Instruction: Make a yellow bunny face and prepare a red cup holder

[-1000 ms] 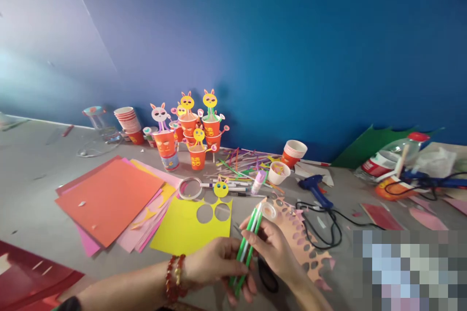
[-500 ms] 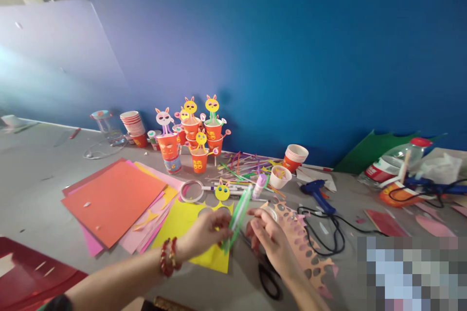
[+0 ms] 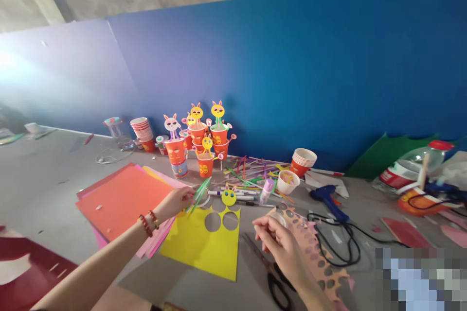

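Pinched in my left hand [image 3: 182,200] is a small bundle of green pipe cleaners [image 3: 201,193], held slanting above a roll of tape [image 3: 206,198] that it partly hides. My right hand [image 3: 274,239] hovers with loosely bent fingers and nothing visible in them, over the handles side of black scissors [image 3: 268,267]. Between the hands lies a yellow sheet [image 3: 204,248] with round holes cut from it. A yellow paper head with ears and blue eyes [image 3: 229,197] rests at that sheet's far edge, beside several markers [image 3: 244,197].
Finished cup figures [image 3: 206,165] stand at the back, near stacked paper cups [image 3: 142,131]. Loose pipe cleaners [image 3: 251,169], a glue stick [image 3: 267,190], and a cup of scraps [image 3: 288,182] lie beyond. At right are a blue glue gun [image 3: 330,199] with a looped cord and a bottle [image 3: 412,165].
My left hand has moved left with the green pipe cleaners, away from my right hand. The right hand stays near the scissors, and the view has shifted slightly.
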Demonstrator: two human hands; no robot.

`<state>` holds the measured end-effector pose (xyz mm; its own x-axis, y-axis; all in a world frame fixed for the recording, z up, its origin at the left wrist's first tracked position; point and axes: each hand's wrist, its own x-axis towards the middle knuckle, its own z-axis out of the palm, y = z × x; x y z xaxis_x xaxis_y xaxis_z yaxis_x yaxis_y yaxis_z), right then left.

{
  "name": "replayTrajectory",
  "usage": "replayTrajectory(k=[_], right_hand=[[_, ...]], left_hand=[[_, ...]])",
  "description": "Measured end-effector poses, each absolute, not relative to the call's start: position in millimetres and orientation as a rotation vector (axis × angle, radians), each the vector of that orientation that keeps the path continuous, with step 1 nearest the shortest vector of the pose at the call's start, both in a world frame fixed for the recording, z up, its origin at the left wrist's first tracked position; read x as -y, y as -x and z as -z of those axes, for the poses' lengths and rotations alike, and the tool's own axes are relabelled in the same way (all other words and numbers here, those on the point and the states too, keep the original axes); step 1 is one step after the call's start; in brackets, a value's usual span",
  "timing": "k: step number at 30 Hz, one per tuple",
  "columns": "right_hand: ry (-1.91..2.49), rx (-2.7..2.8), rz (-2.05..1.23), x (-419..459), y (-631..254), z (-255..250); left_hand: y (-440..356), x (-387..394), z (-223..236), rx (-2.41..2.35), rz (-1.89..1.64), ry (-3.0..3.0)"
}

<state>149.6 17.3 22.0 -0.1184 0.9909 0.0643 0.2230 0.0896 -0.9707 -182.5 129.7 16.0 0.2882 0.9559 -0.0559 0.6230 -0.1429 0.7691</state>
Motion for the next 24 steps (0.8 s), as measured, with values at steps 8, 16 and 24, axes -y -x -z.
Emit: replayTrajectory(k=[8,16,24], right_hand=[[1.291,1.561,-1.108,-18,-151,-13],[1.298,1.595,-1.03,-16,-148,-22],[1.171,1.447,-1.189,-13,-138,-11]], left_hand=[[181,-140,-25,-1.51,-0.5,-2.09],[181,-129,-41,-1.693,-0.6,-2.206],[76,-137,-112,-1.058,-0.839,-2.565]])
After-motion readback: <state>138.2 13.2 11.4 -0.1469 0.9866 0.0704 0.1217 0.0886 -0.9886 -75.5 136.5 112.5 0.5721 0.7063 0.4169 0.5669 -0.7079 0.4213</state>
